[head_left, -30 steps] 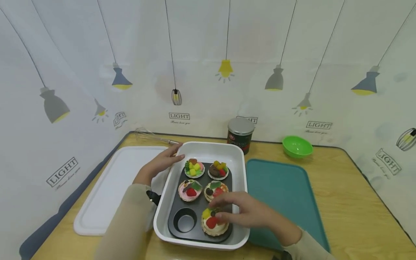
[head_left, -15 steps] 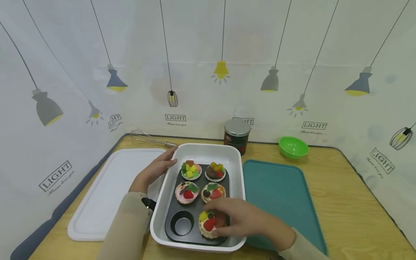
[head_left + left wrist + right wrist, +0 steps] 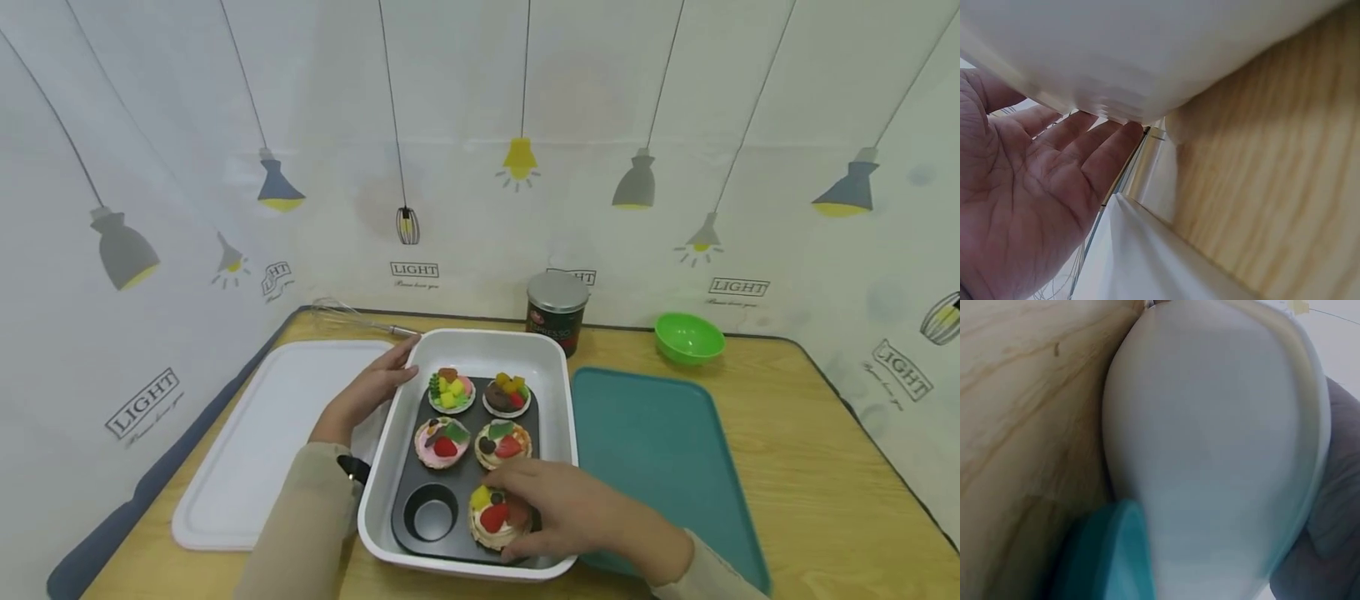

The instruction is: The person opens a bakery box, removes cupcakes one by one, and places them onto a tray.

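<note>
A white baking dish [image 3: 566, 400] holds a dark muffin tin [image 3: 420, 550] with a bare well at its near left. In its near right well sits a cream fruit tart [image 3: 491, 517] topped with strawberry and yellow fruit. My right hand [image 3: 570, 508] grips this tart, index finger at its far side and thumb at its near right edge. My left hand [image 3: 367, 396] holds the dish's left rim, thumb over the rim and fingers along the outer wall. The left wrist view shows those fingers [image 3: 1107, 147] touching the wall. Several other fruit tarts [image 3: 442, 443] fill the remaining wells.
A white tray [image 3: 247, 467] lies at left, a teal tray [image 3: 667, 467] at right. Along the back are a whisk [image 3: 356, 318], a dark espresso tin [image 3: 557, 310] and a green bowl [image 3: 688, 337]. A printed curtain rises behind the wooden table [image 3: 825, 483].
My right hand has come down onto the near right tart; its thumb has shifted from the tart's top to its near edge. My left hand stays at the dish's left rim.
</note>
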`<state>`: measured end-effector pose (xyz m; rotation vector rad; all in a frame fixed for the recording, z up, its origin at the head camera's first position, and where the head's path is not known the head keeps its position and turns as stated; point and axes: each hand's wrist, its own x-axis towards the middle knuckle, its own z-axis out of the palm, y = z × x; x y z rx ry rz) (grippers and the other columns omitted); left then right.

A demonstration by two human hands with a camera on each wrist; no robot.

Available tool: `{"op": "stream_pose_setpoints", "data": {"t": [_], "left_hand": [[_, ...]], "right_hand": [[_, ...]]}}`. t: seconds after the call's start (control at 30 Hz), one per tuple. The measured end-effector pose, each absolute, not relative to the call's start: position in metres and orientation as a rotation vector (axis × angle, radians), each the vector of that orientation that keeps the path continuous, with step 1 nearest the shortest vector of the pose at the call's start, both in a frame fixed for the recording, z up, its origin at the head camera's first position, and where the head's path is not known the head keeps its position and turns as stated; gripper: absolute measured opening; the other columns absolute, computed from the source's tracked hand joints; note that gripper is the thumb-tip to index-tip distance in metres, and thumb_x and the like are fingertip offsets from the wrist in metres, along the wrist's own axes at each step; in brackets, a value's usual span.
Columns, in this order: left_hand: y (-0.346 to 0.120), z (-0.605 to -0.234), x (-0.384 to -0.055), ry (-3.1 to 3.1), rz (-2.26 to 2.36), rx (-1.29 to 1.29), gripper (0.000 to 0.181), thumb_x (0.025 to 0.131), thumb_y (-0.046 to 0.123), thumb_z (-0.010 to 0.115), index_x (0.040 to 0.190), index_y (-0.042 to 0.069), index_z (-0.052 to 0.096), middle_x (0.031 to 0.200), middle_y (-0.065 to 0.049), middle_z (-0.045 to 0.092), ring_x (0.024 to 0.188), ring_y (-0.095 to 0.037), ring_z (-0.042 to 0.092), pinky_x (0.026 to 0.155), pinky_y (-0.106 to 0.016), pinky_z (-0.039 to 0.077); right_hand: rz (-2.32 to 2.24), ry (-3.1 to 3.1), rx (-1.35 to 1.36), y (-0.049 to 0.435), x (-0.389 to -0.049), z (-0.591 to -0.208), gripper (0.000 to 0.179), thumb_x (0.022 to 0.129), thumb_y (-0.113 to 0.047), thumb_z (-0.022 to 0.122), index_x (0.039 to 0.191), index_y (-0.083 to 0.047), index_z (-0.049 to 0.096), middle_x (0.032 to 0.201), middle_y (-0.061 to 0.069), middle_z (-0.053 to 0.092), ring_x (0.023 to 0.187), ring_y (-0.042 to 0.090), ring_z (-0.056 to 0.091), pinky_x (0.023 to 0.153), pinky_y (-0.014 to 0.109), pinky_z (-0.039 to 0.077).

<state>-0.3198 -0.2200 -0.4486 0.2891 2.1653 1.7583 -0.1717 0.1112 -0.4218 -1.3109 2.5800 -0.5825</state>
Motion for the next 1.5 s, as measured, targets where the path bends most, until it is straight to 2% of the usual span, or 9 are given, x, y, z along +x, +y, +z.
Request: {"op": "stream_pose_setpoints", "data": {"t": [0.2,0.43,0.6,0.77,1.0,1.17,1.5], "left_hand": [[-0.219,-0.45,-0.32,2.177,1.753,0.276,0.065,0.104,0.023,0.053,0.161,0.034,0.023,0.167,-0.004,0.017,0.152,-0.031,0.018,0.118,-0.06,0.02],[-0.219,-0.45,-0.32,2.195,1.737,0.277,0.065,0.104,0.025,0.054,0.161,0.036,0.024,0.167,-0.002,0.02,0.152,-0.03,0.019,0.118,-0.06,0.02],[-0.22,-0.445,-0.321,2.201,1.749,0.291,0.065,0.104,0.024,0.054,0.161,0.035,0.024,0.167,-0.002,0.02,0.151,-0.03,0.022,0.118,-0.059,0.021],[-0.221,-0.445,-0.322,2.197,1.76,0.315,0.066,0.104,0.023,0.053,0.162,0.032,0.022,0.167,-0.004,0.019,0.151,-0.031,0.022,0.118,-0.059,0.022],[-0.224,-0.45,-0.323,2.179,1.767,0.305,0.067,0.104,0.022,0.053,0.162,0.032,0.022,0.167,-0.004,0.019,0.151,-0.031,0.023,0.118,-0.059,0.022],[-0.225,-0.453,-0.323,2.171,1.77,0.306,0.066,0.103,0.025,0.055,0.161,0.033,0.023,0.167,-0.004,0.02,0.15,-0.031,0.025,0.117,-0.059,0.022],[-0.223,-0.452,-0.32,2.177,1.767,0.326,0.066,0.104,0.024,0.054,0.161,0.032,0.023,0.167,-0.003,0.02,0.151,-0.03,0.023,0.118,-0.059,0.021]], "right_hand": [[-0.628,2.578,-1.407,0.112,-0.172,-0.423,0.056,0.087,-0.041,0.077,0.135,-0.019,0.059,0.132,-0.006,0.059,0.116,0.007,0.056,0.098,0.031,0.051],[-0.728,2.521,-1.489,0.114,-0.172,-0.422,0.053,0.085,-0.03,0.081,0.132,-0.02,0.059,0.13,-0.007,0.057,0.107,0.002,0.056,0.092,0.023,0.051],[-0.817,2.502,-1.525,0.114,-0.175,-0.42,0.055,0.083,-0.027,0.083,0.132,-0.021,0.059,0.132,-0.007,0.057,0.111,0.004,0.057,0.095,0.025,0.051],[-0.952,2.496,-1.528,0.115,-0.179,-0.421,0.057,0.083,-0.03,0.082,0.133,-0.018,0.058,0.13,-0.007,0.058,0.106,0.003,0.057,0.09,0.023,0.052],[-1.149,2.44,-1.712,0.119,-0.185,-0.426,0.06,0.083,-0.023,0.082,0.135,-0.008,0.056,0.131,0.002,0.06,0.107,0.011,0.059,0.09,0.027,0.054],[-1.18,2.441,-1.72,0.121,-0.186,-0.426,0.062,0.081,-0.021,0.084,0.135,-0.009,0.057,0.133,0.002,0.059,0.11,0.011,0.059,0.091,0.028,0.054],[-1.253,2.574,-1.699,0.145,-0.2,-0.4,0.065,0.077,-0.016,0.087,0.134,-0.011,0.057,0.127,-0.002,0.06,0.105,0.011,0.06,0.083,0.028,0.056]]}}
